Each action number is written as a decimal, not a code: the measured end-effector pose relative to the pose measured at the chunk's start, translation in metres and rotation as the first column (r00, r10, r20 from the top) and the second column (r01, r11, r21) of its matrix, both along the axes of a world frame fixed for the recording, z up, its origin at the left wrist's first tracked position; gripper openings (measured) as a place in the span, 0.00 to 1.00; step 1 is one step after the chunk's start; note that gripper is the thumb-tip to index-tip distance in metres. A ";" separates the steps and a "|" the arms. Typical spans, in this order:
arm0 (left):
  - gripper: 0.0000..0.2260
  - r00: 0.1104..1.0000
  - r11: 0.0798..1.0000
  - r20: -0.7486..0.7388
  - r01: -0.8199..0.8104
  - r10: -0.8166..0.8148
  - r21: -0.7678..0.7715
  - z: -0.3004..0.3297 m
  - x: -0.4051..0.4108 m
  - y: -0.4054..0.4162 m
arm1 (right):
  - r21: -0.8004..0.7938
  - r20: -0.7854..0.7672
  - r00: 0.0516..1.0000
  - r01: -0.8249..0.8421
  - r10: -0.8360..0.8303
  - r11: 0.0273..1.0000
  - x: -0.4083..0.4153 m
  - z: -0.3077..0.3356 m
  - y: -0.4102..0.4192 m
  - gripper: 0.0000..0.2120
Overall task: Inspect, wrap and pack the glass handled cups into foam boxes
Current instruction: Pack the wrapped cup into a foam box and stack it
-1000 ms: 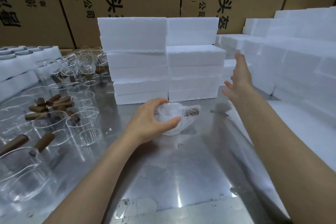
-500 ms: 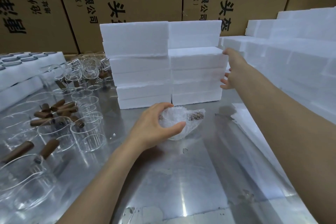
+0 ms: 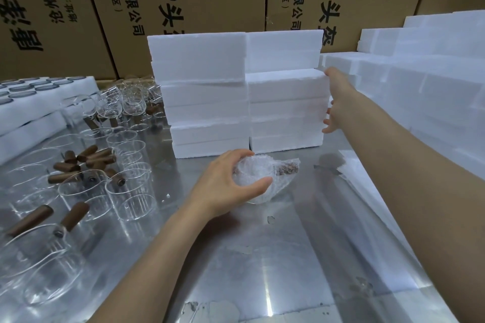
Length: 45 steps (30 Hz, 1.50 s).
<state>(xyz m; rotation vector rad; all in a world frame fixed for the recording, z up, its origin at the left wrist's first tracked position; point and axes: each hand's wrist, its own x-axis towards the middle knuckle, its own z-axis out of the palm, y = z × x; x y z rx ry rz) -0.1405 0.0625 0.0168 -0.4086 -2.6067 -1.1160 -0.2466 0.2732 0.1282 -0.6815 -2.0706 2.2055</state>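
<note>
Wrapped cup held, my right hand now on the foam stack

Nearest, my left hand (image 3: 225, 181) curls around the bubble-wrapped cup (image 3: 258, 178) on the steel table (image 3: 262, 257); its brown handle pokes through the cloudy wrap toward 3 o'clock. At 1 o'clock my right hand (image 3: 334, 98), in mid-air a second ago, has reached the right-hand foam box stack (image 3: 287, 110), thumb at the second box's top corner and fingers spread down its end; whether it grips yet I cannot tell. Boxing comes next, I judge.
</note>
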 end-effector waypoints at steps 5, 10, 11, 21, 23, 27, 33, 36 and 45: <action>0.31 1.000 1.000 0.018 0.005 -0.005 0.006 0.000 0.001 -0.001 | -0.071 -0.021 1.000 0.008 -0.009 0.997 0.001 -0.001 0.002 0.22; 0.32 0.999 1.000 0.031 0.014 -0.014 0.005 0.000 0.000 -0.001 | -0.128 -0.051 0.998 0.019 -0.026 0.992 0.003 -0.001 0.004 0.17; 0.33 0.999 1.000 0.033 0.015 -0.015 0.005 0.000 0.000 -0.001 | -0.138 -0.051 0.998 0.026 -0.033 0.990 0.004 -0.001 0.003 0.17; 0.38 0.994 0.999 0.099 0.044 -0.042 -0.020 -0.004 0.001 0.001 | -0.179 -0.043 0.995 0.078 -0.087 0.981 0.014 0.001 0.019 0.12; 0.39 0.994 0.998 0.098 0.050 -0.047 -0.032 -0.004 0.001 0.001 | -0.180 -0.037 0.996 0.076 -0.084 0.981 0.014 -0.001 0.020 0.15; 0.39 0.995 0.998 0.089 0.051 -0.047 -0.041 -0.005 0.001 0.000 | -0.183 -0.038 0.998 0.039 -0.046 0.982 0.014 -0.001 0.014 0.16; 0.40 0.994 0.998 0.097 0.048 -0.043 -0.046 -0.007 0.001 0.000 | -0.211 -0.044 0.998 0.043 -0.053 0.977 0.019 -0.001 -0.001 0.16; 0.38 0.995 0.997 0.087 0.047 -0.042 -0.064 -0.007 0.001 0.000 | -0.233 -0.051 0.997 0.048 -0.061 0.971 0.020 0.002 0.000 0.13; 0.33 0.996 0.999 0.071 -0.046 0.045 0.001 0.003 0.003 -0.003 | -0.254 -0.129 0.991 -0.002 -0.032 0.967 0.058 0.001 0.040 0.20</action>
